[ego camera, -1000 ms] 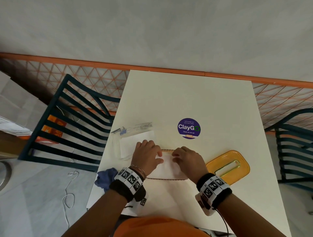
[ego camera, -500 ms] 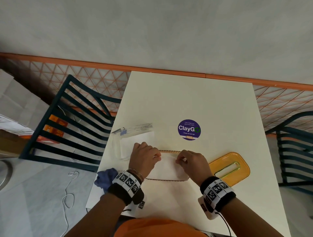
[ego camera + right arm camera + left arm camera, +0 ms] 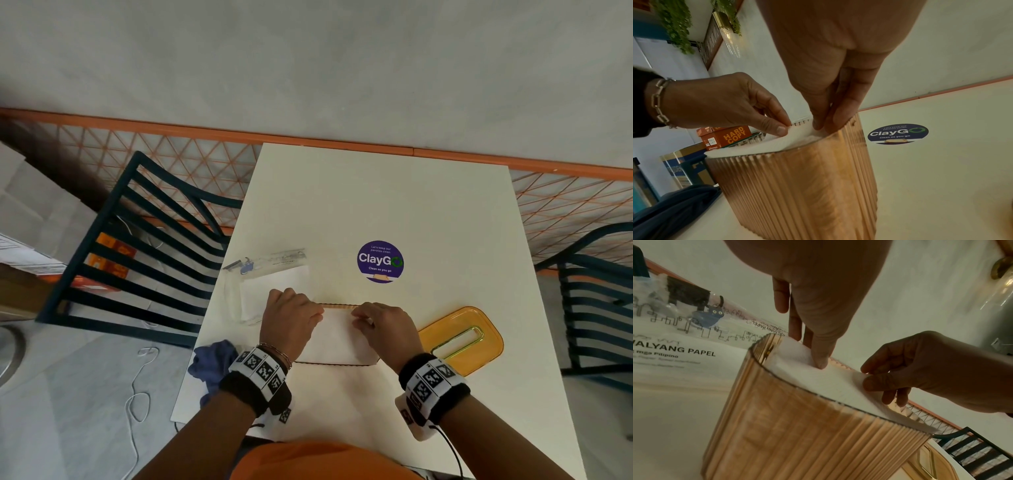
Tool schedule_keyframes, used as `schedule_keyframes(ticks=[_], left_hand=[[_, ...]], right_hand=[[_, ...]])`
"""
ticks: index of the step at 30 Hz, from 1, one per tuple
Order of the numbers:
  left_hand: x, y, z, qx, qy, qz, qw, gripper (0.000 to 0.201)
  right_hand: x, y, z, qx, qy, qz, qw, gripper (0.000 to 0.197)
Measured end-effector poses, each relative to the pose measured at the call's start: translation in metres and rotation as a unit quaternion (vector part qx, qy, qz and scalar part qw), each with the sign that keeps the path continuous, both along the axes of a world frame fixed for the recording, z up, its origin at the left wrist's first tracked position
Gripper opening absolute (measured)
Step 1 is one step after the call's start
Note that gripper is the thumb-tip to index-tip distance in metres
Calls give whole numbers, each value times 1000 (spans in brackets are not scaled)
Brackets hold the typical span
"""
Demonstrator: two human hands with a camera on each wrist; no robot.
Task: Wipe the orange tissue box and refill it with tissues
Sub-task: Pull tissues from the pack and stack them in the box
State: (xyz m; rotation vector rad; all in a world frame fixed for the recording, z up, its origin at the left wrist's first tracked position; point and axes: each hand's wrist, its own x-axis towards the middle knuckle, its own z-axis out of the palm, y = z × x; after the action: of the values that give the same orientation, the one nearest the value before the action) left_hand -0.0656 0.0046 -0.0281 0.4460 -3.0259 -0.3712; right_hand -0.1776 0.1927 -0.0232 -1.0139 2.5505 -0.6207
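The orange ribbed tissue box (image 3: 337,364) stands open-topped near the table's front, filled to its rim with white tissues (image 3: 337,337). Both hands work at the far side of the stack. My left hand (image 3: 317,313) pinches the top tissue's edge between thumb and forefinger (image 3: 780,129). My right hand (image 3: 358,317) pinches the same sheet about a hand's width to the right (image 3: 869,379). The box's ribbed wall (image 3: 807,443) fills the lower part of both wrist views. Its orange lid (image 3: 460,337) with a slot lies flat to the right of the box.
A clear plastic pack of tissues (image 3: 270,284) lies left of the box. A blue cloth (image 3: 212,363) hangs over the table's left edge. A round purple sticker (image 3: 380,262) marks the table (image 3: 376,198). Dark slatted chairs (image 3: 144,260) stand on both sides.
Both hands have shifted from the middle of the tissue stack to its far edge and now pinch the top sheet there. The box, lid and cloth have not moved.
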Motion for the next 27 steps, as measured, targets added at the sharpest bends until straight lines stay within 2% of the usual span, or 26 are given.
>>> schedule_keyframes(ticks=[6, 10, 17, 27], left_hand=[[0, 1, -4, 9, 15, 6, 1000, 12], [1, 0, -4, -11, 9, -4, 1000, 5], [2, -1, -3, -21, 8, -4, 1000, 9], [1, 1, 2, -9, 1, 5, 1000, 11]], right_hand=[[-1, 0, 2, -7, 1, -1, 1000, 15], [-2, 2, 1, -15, -1, -5, 1000, 12], [-5, 1, 0, -14, -18, 0, 1000, 12], [-2, 4, -3, -48, 13, 24, 998, 16]])
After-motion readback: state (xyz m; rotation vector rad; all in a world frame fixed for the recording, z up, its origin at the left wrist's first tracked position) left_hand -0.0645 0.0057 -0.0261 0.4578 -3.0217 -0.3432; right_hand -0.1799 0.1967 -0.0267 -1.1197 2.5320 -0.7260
